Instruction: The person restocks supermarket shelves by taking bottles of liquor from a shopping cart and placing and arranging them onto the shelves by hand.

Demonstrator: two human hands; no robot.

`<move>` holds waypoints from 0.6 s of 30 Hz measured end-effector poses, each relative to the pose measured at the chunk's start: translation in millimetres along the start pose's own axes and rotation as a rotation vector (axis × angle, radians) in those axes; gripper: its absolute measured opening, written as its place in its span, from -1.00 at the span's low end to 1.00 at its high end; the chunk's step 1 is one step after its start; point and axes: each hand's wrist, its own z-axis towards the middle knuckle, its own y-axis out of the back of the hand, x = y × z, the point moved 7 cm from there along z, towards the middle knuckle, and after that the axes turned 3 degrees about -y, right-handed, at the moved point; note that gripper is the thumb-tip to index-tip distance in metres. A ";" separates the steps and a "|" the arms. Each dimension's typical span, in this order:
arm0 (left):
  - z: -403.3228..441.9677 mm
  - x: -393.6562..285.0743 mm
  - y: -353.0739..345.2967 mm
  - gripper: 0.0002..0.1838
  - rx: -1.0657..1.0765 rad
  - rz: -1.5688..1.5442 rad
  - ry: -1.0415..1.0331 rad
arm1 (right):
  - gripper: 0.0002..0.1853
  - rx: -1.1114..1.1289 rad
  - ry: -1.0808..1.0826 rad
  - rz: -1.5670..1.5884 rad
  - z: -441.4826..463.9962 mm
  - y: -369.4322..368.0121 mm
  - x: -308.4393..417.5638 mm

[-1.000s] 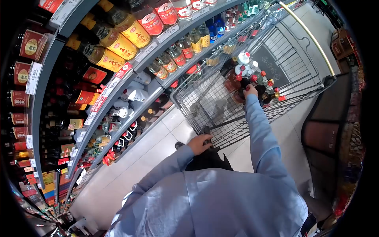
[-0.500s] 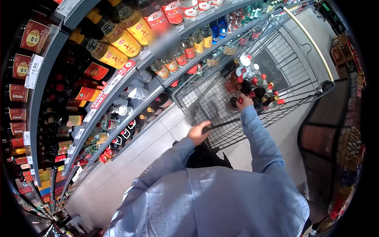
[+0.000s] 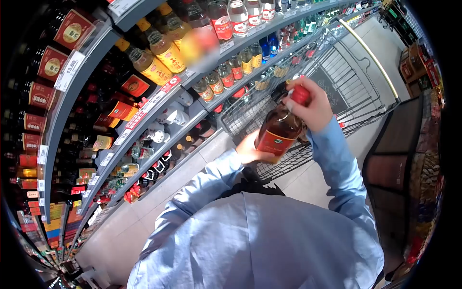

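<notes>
A large bottle of dark amber liquid, with a red label and a red cap, is held tilted above the cart. My right hand is closed around its red cap and neck. Low on the bottle's side, my left hand grips it near the base. Beneath is the wire shopping cart; the bottles inside it are mostly hidden behind my right hand and the held bottle.
Store shelves packed with bottles curve along the left and top. Yellow-labelled bottles stand on one level, with white ceramic-looking bottles below. A dark display stand borders the right. Tiled floor runs between.
My right hand has lifted the bottle by its cap out of the cart toward me. My left hand has let go of the cart's near edge and taken hold of the bottle's lower part.
</notes>
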 end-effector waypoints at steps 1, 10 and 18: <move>-11.1 -3.8 -2.7 -0.27 -0.005 -0.069 -0.017 | -0.71 -0.010 0.081 -0.013 10.7 -5.5 1.6; -103.8 -67.2 20.9 -0.49 -0.253 -0.173 0.009 | -0.87 0.332 -0.301 0.730 39.5 -128.5 -10.0; -196.4 -88.2 64.8 -0.34 -0.381 -0.533 -0.108 | -0.89 0.487 -0.207 0.719 43.2 -241.9 18.5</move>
